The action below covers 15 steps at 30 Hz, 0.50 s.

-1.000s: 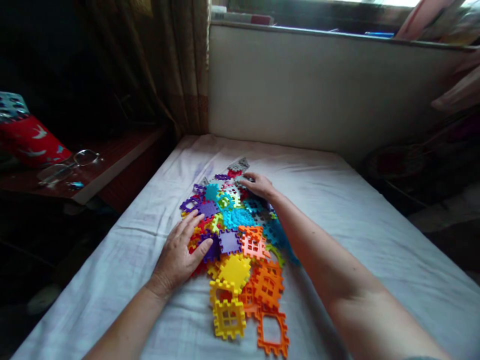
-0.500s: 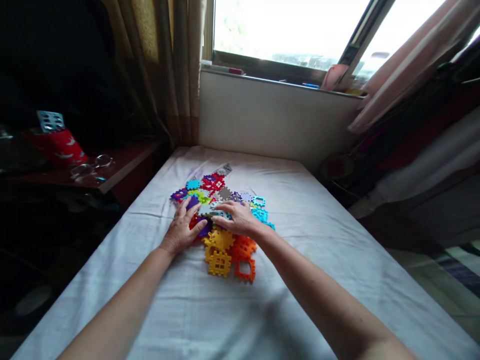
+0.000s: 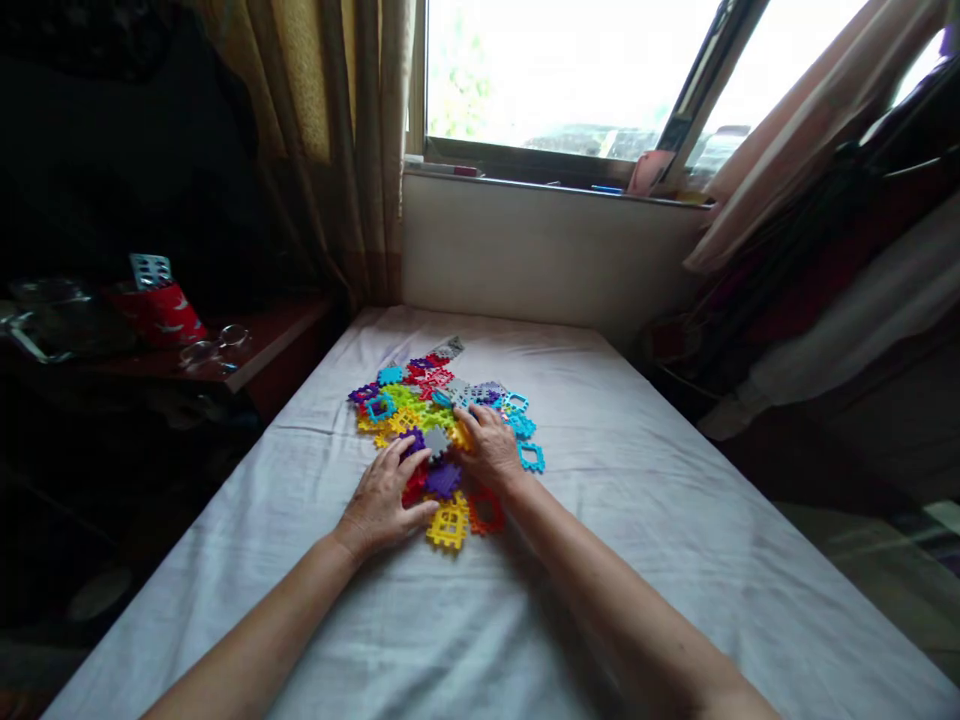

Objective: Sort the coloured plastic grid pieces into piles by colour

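Observation:
A loose pile of colourful interlocking plastic building tiles lies on the white bed sheet (image 3: 600, 600). My left hand (image 3: 386, 495) rests at the pile's near left side, open, its fingers spread over purple and red tiles. Its thumb points to a yellow window tile (image 3: 448, 524) at the front. My right hand (image 3: 491, 448) is open over the right of the pile, its fingertips touching yellow and green tiles. Between the hands sit a grey tile (image 3: 436, 442) and a purple tile (image 3: 443, 480). An orange-red frame tile (image 3: 486, 511) is partly under my right wrist.
Cyan frame tiles (image 3: 531, 457) lie at the pile's right edge. On the dark side table (image 3: 281, 325) at left stand a red container (image 3: 169, 315) and eyeglasses (image 3: 216, 346). Curtains (image 3: 367, 150) and a window (image 3: 547, 70) are ahead; clothes hang at right.
Both hands have drawn nearer, and the tiles between them are rearranged. Yellow and green tiles now show at the left, and many orange tiles are no longer visible at the front.

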Tool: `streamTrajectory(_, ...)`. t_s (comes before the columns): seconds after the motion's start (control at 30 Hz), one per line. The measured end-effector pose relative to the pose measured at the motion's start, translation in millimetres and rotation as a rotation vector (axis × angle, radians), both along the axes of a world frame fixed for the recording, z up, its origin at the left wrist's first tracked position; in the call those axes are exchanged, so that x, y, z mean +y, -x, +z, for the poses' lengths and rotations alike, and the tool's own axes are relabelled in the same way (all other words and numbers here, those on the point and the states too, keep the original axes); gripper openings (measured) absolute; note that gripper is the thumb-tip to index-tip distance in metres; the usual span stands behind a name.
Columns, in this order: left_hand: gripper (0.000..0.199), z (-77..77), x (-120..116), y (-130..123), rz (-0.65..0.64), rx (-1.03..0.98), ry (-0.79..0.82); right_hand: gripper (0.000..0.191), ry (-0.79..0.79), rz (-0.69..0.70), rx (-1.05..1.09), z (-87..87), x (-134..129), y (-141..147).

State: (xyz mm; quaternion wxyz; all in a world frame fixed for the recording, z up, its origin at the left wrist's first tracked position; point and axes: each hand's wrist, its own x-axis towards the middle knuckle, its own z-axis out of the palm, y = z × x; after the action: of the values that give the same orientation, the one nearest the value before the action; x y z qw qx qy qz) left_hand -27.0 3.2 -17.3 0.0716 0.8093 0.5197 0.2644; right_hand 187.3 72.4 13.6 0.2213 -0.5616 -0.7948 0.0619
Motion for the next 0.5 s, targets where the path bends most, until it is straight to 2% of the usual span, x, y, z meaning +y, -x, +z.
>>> streamTrajectory(0.1,0.060,6.8,-6.8,-15.3,-0.040,0.029,0.027,0.059,0.067,-0.098,0.177,14.1,36.9,14.7)
streamTrajectory(0.17,0.067,10.7,-11.8,-24.6,-0.068,0.074,0.064,0.063,0.124,-0.111,0.267,23.6,52.7,15.6)
streamTrajectory(0.23,0.082,14.0,-14.6,-32.9,-0.113,0.133,0.114,0.063,0.138,-0.071,0.310,30.6,58.0,7.0)
streamTrajectory(0.33,0.092,18.9,-7.7,-43.7,-0.168,0.201,0.139,0.052,0.052,-0.051,0.344,32.3,45.0,-21.1)
streamTrajectory(0.4,0.077,23.2,6.4,-50.0,-0.123,0.215,0.091,0.046,0.020,-0.083,0.368,26.9,25.0,-43.7)
streamTrajectory(0.5,0.050,31.9,36.3,-54.9,0.038,0.235,0.003,0.042,0.041,-0.090,0.366,13.1,-13.9,-71.8)
